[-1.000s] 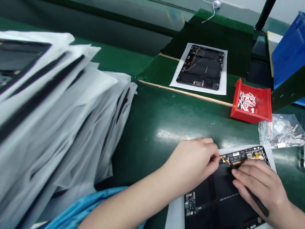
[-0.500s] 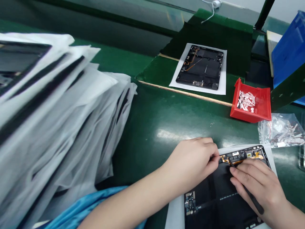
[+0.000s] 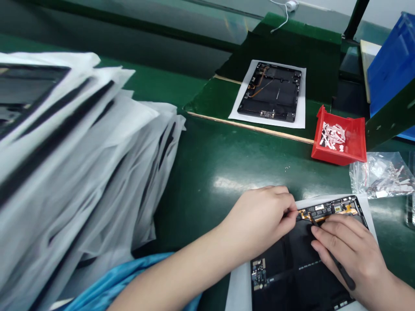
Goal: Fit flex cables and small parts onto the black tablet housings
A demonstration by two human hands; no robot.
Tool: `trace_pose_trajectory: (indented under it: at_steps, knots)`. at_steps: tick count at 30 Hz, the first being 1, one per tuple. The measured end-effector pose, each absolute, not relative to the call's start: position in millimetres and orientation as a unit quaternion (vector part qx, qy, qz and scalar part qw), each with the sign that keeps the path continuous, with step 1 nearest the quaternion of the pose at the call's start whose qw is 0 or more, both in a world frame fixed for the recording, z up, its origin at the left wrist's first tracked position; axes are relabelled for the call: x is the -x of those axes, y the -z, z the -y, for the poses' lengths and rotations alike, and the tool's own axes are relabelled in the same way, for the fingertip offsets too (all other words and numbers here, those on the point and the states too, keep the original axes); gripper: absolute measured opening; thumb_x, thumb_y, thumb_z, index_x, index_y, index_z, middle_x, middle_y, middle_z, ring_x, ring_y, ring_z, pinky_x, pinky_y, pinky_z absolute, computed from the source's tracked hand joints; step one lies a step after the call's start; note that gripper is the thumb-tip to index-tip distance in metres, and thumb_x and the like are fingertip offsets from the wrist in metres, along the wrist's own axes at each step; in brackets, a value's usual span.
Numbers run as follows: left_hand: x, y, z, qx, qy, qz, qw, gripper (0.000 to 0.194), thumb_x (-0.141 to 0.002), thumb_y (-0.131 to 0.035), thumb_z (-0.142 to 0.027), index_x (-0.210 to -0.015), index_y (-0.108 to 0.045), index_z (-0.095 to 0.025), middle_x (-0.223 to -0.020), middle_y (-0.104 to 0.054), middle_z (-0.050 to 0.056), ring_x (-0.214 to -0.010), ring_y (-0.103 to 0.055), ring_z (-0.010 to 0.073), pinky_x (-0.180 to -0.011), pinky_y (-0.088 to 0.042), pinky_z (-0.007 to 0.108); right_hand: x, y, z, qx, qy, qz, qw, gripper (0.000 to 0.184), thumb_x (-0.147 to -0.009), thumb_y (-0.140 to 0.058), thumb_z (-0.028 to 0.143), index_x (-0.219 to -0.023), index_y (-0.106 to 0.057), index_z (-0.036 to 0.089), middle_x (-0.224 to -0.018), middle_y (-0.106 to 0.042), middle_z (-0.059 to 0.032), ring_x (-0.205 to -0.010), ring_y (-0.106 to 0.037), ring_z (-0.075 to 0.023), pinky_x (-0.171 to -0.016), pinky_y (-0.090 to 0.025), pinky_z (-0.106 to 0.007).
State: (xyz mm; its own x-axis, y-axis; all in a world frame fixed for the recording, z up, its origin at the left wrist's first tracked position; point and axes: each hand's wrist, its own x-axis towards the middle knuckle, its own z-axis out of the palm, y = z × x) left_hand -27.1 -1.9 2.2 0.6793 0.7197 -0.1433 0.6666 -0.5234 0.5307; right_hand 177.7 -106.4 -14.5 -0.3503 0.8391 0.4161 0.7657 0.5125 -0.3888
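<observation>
At the lower right of my view, on the green table [image 3: 201, 172], I have an opened black device [image 3: 301, 263] lying on a white sheet [image 3: 236, 289], its innards facing up. My left hand [image 3: 269, 211] reaches the left part of the component strip [image 3: 319, 207] along the device's far edge; its fingertips are drawn close, but from here I cannot tell whether they pinch anything. My right hand [image 3: 352, 250] grips a slim dark tool [image 3: 343, 274] between thumb and fingers, its tip among the orange parts of that strip, near the left fingertips.

Against a second ago, little has changed: the tool's rear end has swung slightly leftward, the right hand easing along with it, while the left hand stays at its spot. My whole view has shifted a touch. The second opened device [image 3: 275, 97], the red bin [image 3: 353, 138] and the plastic bag [image 3: 382, 175] beside it lie as they did.
</observation>
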Motion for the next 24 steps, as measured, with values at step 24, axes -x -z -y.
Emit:
trace_pose_trajectory:
  at_steps: [24]
  knots:
    - [25.6,1.3,0.6,-0.880,-0.053,-0.385,0.275,0.014,-0.086,-0.061,-0.020,-0.077,-0.071,-0.021,-0.079,-0.068,0.000,-0.071,-0.066,0.0166,-0.063,-0.047,0.026,-189.3,7.1,108.0,0.479,0.105,0.864,0.119,0.030,-0.099,-0.049,0.015,-0.120,-0.071,0.014,-0.119,-0.072,-0.0133,-0.107,-0.061,-0.0325,-0.091,-0.045,-0.047]
